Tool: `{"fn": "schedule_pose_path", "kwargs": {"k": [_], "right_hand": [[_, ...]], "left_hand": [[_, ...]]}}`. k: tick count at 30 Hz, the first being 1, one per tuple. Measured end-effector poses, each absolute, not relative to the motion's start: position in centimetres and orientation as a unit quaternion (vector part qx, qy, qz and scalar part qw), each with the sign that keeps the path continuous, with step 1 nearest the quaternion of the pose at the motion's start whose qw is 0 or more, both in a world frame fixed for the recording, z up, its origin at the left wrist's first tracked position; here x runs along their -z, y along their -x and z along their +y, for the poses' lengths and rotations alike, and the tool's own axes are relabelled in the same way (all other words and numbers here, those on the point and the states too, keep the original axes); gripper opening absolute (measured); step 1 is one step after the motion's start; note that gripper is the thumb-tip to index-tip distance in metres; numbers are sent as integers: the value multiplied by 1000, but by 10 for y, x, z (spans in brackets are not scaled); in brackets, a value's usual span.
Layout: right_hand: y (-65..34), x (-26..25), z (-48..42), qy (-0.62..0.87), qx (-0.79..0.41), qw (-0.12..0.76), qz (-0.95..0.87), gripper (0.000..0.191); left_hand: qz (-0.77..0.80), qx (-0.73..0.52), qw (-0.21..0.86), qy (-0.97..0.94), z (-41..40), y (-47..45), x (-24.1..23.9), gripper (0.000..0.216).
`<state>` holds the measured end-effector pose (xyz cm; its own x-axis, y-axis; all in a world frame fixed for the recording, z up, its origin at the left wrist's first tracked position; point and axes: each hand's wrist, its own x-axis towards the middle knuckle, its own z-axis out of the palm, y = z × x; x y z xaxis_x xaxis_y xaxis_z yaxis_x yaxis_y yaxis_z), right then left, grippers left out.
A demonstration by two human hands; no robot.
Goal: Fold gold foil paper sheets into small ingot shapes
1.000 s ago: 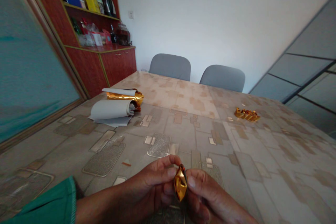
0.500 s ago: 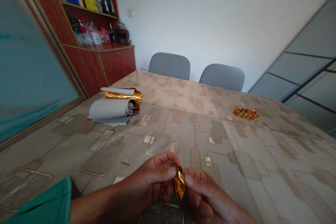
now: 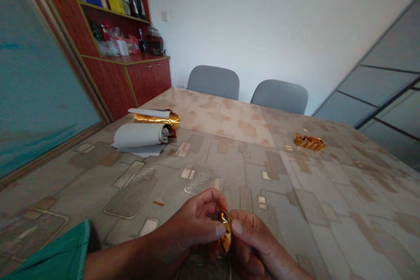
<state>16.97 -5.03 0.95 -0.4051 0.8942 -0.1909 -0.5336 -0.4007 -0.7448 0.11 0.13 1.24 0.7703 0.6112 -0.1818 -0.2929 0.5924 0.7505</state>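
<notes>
A small folded piece of gold foil [image 3: 225,231] is pinched between both my hands, low over the near edge of the table [image 3: 229,157]. My left hand [image 3: 197,223] grips its left side with thumb and fingers closed. My right hand [image 3: 252,245] presses its right side with the thumb, fingers curled under. A green sleeve [image 3: 49,256] covers my left forearm.
Curled grey-backed gold foil sheets [image 3: 147,130] lie at the table's left. A heap of folded gold pieces [image 3: 309,142] sits at the far right. Two grey chairs [image 3: 213,82] stand behind the table, and a red cabinet with shelves [image 3: 127,65] stands at the left wall.
Both hands have squeezed the gold piece narrower and drawn it slightly lower and closer. Less of the foil shows between the thumbs than before.
</notes>
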Motion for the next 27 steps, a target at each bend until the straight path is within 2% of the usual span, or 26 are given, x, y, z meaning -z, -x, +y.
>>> {"fn": "schedule_pose_path", "kwargs": {"k": [10, 17, 21, 27], "right_hand": [[-164, -26, -49, 289, -787, 459, -294, 45], [-163, -19, -47, 308, -785, 453, -289, 47], [-165, -13, -47, 323, -772, 473, -277, 50], [-177, -4, -46, 362, -743, 490, -278, 43]], "left_hand": [[247, -246, 860, -373, 2, 0, -14, 28], [280, -254, 851, -365, -1, -1, -19, 24], [245, -251, 881, -317, 0, -1, -20, 20], [209, -263, 884, -325, 7, 2, -7, 39]]}}
